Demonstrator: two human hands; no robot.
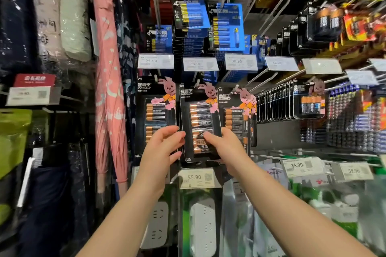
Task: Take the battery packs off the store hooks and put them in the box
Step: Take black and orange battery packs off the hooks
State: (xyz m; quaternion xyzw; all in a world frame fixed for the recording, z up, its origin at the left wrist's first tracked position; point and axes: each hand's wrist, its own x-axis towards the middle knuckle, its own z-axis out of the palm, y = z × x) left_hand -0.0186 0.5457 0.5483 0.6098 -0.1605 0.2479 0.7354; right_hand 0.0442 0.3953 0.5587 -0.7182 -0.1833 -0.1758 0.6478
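Black battery pack on its hook — both hands, left and right, pinch its lower edges.

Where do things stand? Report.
Both grips on black Duracell battery pack: left hand, right hand. Pack on metal hook. No box visible.

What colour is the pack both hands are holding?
Black card, copper-and-black batteries, pink bunny; head view.

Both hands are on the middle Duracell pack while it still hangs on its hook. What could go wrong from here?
The middle pack still hangs on its hook; pulling down rather than outward may tear the hang hole. The left hand also overlaps the left pack, which may get dragged along. No box is in view, so the drop-off cannot be judged.
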